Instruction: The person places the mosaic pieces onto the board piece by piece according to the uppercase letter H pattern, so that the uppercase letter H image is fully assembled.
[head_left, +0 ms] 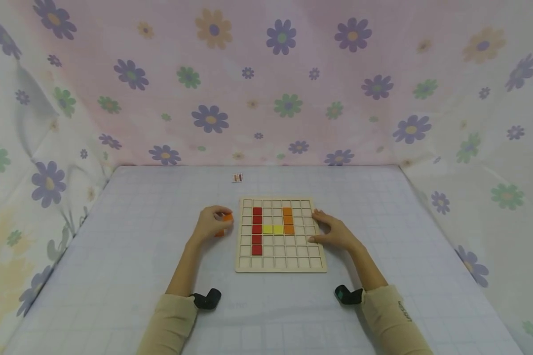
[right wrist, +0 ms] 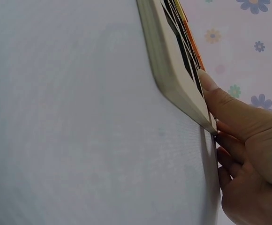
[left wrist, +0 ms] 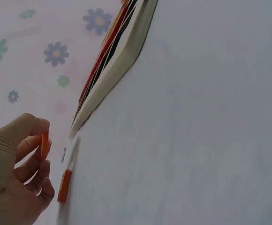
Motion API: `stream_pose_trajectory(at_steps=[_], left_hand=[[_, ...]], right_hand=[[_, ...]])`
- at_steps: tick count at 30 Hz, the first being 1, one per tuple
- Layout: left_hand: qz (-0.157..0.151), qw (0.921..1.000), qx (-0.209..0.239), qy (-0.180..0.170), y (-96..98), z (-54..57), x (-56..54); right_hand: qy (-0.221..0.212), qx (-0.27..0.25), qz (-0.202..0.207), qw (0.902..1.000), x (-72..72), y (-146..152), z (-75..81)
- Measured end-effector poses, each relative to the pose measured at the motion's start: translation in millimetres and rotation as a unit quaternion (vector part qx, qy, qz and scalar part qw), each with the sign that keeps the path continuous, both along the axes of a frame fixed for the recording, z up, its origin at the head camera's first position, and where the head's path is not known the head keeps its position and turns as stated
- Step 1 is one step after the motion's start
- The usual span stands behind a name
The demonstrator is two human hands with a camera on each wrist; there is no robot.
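Note:
My left hand (head_left: 210,224) pinches an orange square tile (left wrist: 45,145) between thumb and fingers, left of the wooden grid board (head_left: 281,264) and above the table. Just below that hand, a second orange tile (left wrist: 64,186) lies on the table. On the board, a column of several red tiles (head_left: 257,230) stands at left, two yellow tiles (head_left: 273,229) lie beside it, and a short column of orange tiles (head_left: 288,220) is to their right. My right hand (head_left: 336,233) grips the board's right edge, its thumb (right wrist: 207,80) on the top face.
A small printed card (head_left: 237,178) lies behind the board, near the table's back edge. The pale table (head_left: 137,222) extends on both sides of the board. A flowered cloth (head_left: 266,84) hangs behind and along both sides. Dark wrist devices (head_left: 207,299) protrude inward near both sleeves.

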State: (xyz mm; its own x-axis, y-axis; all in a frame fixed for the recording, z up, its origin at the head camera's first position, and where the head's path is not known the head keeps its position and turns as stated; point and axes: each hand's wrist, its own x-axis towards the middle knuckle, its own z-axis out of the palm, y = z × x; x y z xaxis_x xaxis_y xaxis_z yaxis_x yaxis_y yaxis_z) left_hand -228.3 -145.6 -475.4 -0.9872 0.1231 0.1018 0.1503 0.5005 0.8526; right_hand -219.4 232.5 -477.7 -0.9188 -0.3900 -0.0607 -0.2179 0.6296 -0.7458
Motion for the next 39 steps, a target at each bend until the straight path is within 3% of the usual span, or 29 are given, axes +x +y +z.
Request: stream_pose_trajectory(at_steps=[6,13,21,28,35,39], left_hand=[[-0.07,0.9972,0.025,0.011,44.2,8.2,2.9],[-0.149,0.9878,0.032,0.033,82.7,5.2,1.1],[-0.177,0.9831,0.03,0.034,113.4,4.0,3.6],[-0.201,0.9789,-0.023,0.03,136.5,-2.1,2.0],[-0.216,0.969,-0.088,0.081,142.9,-8.4,0.3],[-0.204,0.9715,-0.082,0.089,140.7,-9.4,-0.3]], right_hand=[[-0.006,-0.006,-0.002,1.0,-0.8,-0.9,-1.4],[-0.009,-0.01,-0.008,0.9999,0.1,-2.3,-2.4],[-0.011,-0.016,-0.008,0.9998,0.6,-1.4,-1.9],[-0.009,-0.015,-0.007,0.9998,0.7,-0.2,0.2],[-0.01,-0.017,-0.006,0.9998,0.9,0.5,0.5],[-0.008,-0.015,-0.006,0.9998,0.6,0.5,0.4]])
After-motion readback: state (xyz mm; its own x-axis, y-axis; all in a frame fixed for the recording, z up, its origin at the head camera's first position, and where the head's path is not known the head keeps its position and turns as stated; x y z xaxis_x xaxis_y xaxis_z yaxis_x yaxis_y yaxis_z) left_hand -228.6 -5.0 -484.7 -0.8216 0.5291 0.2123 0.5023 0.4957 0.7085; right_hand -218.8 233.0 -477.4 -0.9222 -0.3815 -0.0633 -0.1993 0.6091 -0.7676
